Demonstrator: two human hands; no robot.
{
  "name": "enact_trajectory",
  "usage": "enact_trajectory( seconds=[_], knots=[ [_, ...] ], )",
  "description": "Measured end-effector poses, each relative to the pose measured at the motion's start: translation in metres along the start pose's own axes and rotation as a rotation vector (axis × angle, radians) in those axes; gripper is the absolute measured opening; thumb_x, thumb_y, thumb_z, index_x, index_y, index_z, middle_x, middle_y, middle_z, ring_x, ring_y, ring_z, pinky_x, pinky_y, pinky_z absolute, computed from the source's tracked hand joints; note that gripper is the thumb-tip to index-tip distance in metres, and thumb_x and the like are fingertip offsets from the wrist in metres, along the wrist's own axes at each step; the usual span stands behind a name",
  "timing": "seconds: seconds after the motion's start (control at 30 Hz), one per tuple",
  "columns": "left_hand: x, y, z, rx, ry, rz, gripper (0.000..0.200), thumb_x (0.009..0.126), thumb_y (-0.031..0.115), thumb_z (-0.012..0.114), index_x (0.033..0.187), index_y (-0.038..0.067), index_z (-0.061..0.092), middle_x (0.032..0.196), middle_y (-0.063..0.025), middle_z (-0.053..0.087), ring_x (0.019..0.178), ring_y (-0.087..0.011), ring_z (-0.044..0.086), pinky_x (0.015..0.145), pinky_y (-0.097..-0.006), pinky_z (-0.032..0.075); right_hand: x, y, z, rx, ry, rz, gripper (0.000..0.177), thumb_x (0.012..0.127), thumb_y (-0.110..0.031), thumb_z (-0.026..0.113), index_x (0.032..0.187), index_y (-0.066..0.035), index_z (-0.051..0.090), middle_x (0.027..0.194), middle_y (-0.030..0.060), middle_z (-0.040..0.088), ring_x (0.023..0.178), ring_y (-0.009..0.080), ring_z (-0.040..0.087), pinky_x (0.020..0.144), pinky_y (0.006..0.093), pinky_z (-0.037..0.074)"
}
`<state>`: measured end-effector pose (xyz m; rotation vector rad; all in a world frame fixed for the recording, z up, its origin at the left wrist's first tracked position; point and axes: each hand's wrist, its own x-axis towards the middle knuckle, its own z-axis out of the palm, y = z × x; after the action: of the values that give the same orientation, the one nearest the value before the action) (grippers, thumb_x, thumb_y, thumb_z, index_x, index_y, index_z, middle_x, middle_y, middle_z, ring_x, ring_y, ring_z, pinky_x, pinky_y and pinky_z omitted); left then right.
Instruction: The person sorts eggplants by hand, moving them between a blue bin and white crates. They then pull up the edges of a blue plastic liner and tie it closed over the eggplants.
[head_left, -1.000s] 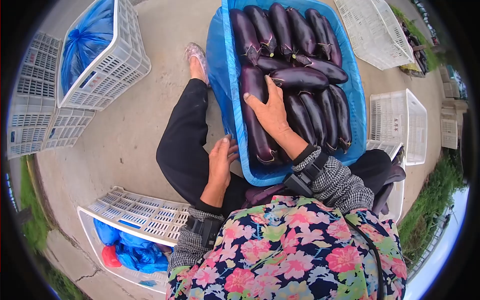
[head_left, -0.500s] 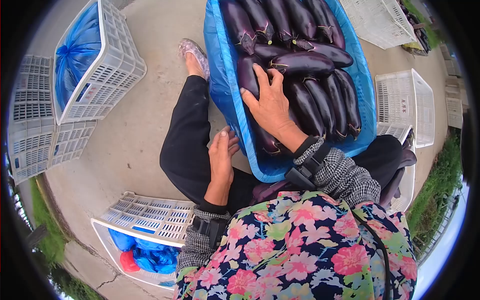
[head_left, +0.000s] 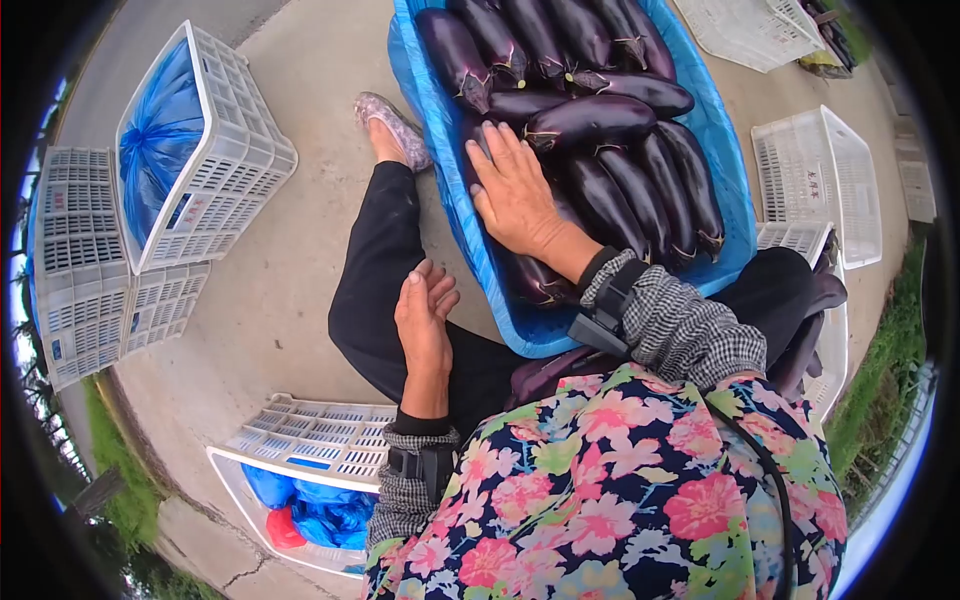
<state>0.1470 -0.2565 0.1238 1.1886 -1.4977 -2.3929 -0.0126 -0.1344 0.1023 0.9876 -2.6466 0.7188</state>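
Note:
Rows of glossy dark purple eggplants (head_left: 640, 195) fill a crate lined with blue plastic (head_left: 735, 190) between my legs. My right hand (head_left: 520, 200) lies flat on the eggplants along the crate's left side, its fingers stretched out and the thumb apart. Under the palm, part of an eggplant is hidden. Across the middle of the pile, an eggplant (head_left: 590, 122) lies crosswise beside my fingertips. Just left of the crate, my left hand (head_left: 424, 312) hovers over my leg, palm turned inward, fingers loosely extended and holding nothing.
White crates (head_left: 85, 250) are stacked at left, with a blue-bagged crate (head_left: 225, 150) on top. At lower left, a tipped crate (head_left: 310, 440) holds blue bags (head_left: 330, 515) and a red one. More white crates (head_left: 815, 180) stand at right, near loose eggplants (head_left: 800, 350).
My right hand has gone from curled fingers to lying flatter on the eggplants at the left side. My left hand remains beside the crate. The whole view has shifted slightly.

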Motion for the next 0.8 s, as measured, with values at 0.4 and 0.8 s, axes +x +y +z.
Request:
enact_trajectory(
  seconds=[0.4,0.8],
  knots=[
    [-0.021,-0.015,0.022,0.073,0.04,0.028,0.058,0.097,0.043,0.045,0.132,-0.004,0.046,0.123,-0.0181,0.054,0.107,-0.0236,0.056,0.087,-0.0348,0.046,0.002,0.058,-0.131,0.504,-0.027,0.148,0.057,0.091,-0.032,0.054,0.139,-0.006,0.04,0.147,0.0232,0.031,0.136,0.0365,0.032,0.11,0.0393,0.028],
    [0.059,-0.055,0.026,-0.173,-0.131,-0.185,0.054,0.098,0.044,0.044,0.135,0.005,0.045,0.129,-0.0122,0.053,0.115,-0.0285,0.052,0.1,-0.0414,0.042,-0.13,0.31,-0.364,0.499,-0.116,1.112,0.06,0.089,-0.036,0.057,0.137,-0.002,0.044,0.116,0.0132,0.06,0.104,0.0216,0.059,0.086,0.0338,0.049]
  ],
)
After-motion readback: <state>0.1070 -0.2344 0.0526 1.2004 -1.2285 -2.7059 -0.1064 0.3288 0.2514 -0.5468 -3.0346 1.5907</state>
